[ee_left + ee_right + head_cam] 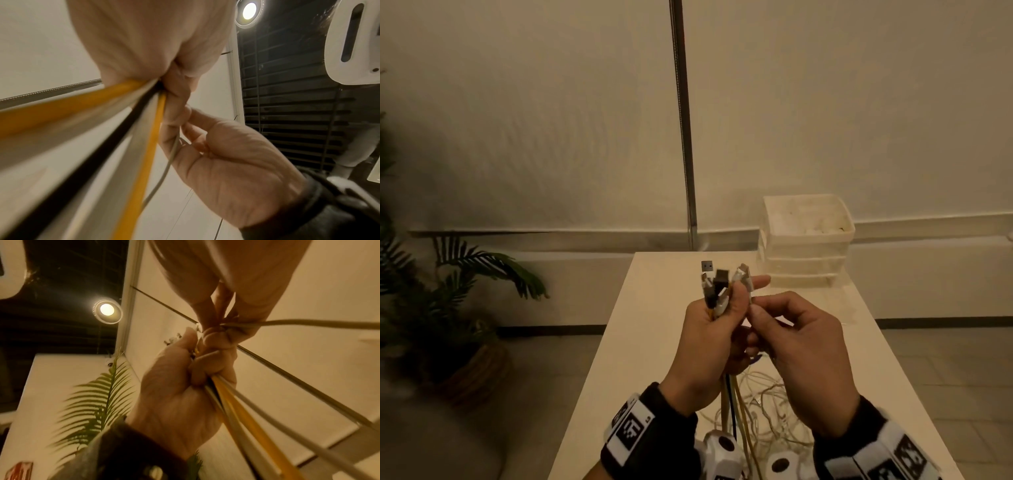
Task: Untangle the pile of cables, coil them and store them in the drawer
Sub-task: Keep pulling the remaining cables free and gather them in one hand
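Note:
Above the white table (pixel 654 342), my left hand (pixel 715 329) grips a bundle of cables (pixel 732 404), yellow, black and white. Their plug ends (pixel 717 286) stick up out of the fist. My right hand (pixel 756 308) pinches one thin white cable beside the left thumb. The left wrist view shows the yellow and black strands (pixel 144 146) leaving the left hand (pixel 144 40), with the right hand (pixel 226 162) on the thin white cable (pixel 164 170). In the right wrist view the left hand (pixel 174 402) clenches the bundle (pixel 236 410), and a white cable (pixel 308 322) runs off right.
A loose tangle of white cables (pixel 774 414) lies on the table under my hands. A white plastic drawer unit (pixel 804 240) stands at the table's far right corner. A potted plant (pixel 465 274) is on the floor at left, and a metal pole (pixel 685 137) rises behind the table.

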`<control>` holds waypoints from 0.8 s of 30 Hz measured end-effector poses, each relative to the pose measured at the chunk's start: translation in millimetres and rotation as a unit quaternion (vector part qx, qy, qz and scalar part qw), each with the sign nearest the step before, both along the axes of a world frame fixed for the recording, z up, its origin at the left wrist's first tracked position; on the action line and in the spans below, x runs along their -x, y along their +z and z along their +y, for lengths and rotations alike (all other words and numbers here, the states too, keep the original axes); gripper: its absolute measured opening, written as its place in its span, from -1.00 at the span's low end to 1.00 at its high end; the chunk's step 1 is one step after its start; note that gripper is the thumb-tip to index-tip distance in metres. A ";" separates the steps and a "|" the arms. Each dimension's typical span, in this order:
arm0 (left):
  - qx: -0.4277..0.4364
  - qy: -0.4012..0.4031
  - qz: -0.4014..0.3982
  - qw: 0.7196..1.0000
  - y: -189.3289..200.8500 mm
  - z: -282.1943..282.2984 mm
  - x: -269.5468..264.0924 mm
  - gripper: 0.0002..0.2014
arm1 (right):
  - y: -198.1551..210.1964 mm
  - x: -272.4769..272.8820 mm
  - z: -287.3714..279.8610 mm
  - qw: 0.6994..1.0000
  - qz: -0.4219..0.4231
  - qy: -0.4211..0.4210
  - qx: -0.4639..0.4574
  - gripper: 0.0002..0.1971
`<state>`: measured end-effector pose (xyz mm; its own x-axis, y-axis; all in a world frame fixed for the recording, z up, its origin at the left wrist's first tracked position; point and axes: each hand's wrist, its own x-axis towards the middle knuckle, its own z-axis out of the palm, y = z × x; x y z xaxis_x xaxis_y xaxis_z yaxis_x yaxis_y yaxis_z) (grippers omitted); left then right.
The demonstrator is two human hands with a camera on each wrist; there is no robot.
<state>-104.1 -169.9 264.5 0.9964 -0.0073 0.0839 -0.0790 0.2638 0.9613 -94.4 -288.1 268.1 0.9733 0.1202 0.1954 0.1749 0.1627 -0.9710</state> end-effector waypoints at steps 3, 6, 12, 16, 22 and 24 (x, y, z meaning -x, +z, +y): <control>-0.014 0.016 0.000 1.000 -5.4 -4.8 -4.3 -0.65 | -0.4 0.9 1.8 0.997 -0.042 -0.013 0.066 -0.82; -0.026 0.045 0.003 0.999 -5.4 -7.6 -3.4 -0.64 | -1.1 1.5 1.4 0.995 -0.052 0.002 0.085 -0.76; 0.057 0.187 -0.037 0.980 12.4 37.2 -18.5 -0.58 | -33.9 9.3 -12.8 0.973 -0.075 0.081 0.204 -0.89; 0.157 0.190 -0.067 0.967 35.8 89.7 -16.0 -0.51 | -71.7 -7.5 -50.5 0.942 -0.003 0.169 0.290 -0.71; -0.118 0.142 -0.078 0.980 39.6 99.8 -1.1 -0.66 | -64.1 -42.3 -72.2 0.956 0.046 0.103 0.272 -0.67; -0.281 0.104 -0.076 0.951 21.6 63.9 -4.7 -0.79 | -47.7 -47.6 -58.9 0.963 0.021 0.107 0.247 -0.67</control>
